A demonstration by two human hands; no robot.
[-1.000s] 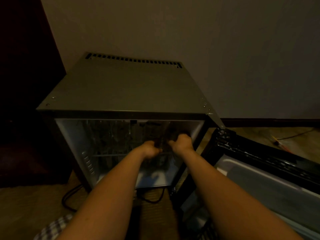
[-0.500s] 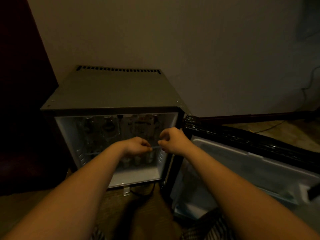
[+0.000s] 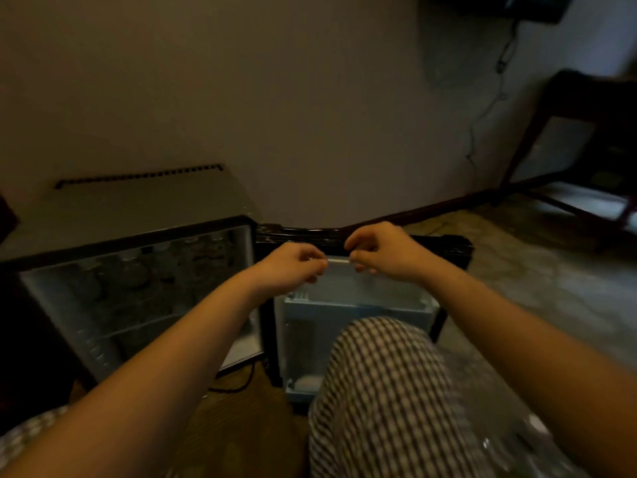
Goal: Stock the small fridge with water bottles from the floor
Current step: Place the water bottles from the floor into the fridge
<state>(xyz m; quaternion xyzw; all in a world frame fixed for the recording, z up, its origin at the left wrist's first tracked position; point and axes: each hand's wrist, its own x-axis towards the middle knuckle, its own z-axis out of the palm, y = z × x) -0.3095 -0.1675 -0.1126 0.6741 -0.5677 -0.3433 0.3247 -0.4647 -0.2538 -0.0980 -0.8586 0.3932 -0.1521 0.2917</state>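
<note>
Shifted rightward over the last half second, bringing the left hand [image 3: 293, 269] and right hand [image 3: 384, 255] from the mouth of the cabinet to just above the inner top edge of the open black-framed fridge door with pale blue liner [image 3: 348, 315]. Hands near each other but not touching, fingers curled, each pinching one end of a thin pale strip or rod [image 3: 337, 260] that spans the gap. Too blurred to name further; possibly a door-shelf rail. No bottle in either hand.

Below the wrists, a knee in black-and-white checked cloth [image 3: 379, 391]. To the left, the small dark fridge with grey vented top [image 3: 138, 208], standing open, with clear plastic water bottles [image 3: 134, 270] already ranged on the upper shelf. Lower shelf too dim to read. At lower right, near the brownish floor [image 3: 551, 288], glinting clear plastic [image 3: 499, 429], probably more bottles, badly blurred.

As a judgement on handling: full bottles likely fairly heavy, thin-walled, yielding under a squeeze, smooth and perhaps slick. Best taken round the mid-body or the stiffer shoulder below the cap, and set down upright. Strip likely light and springy; best held by its ends, as now.
</note>
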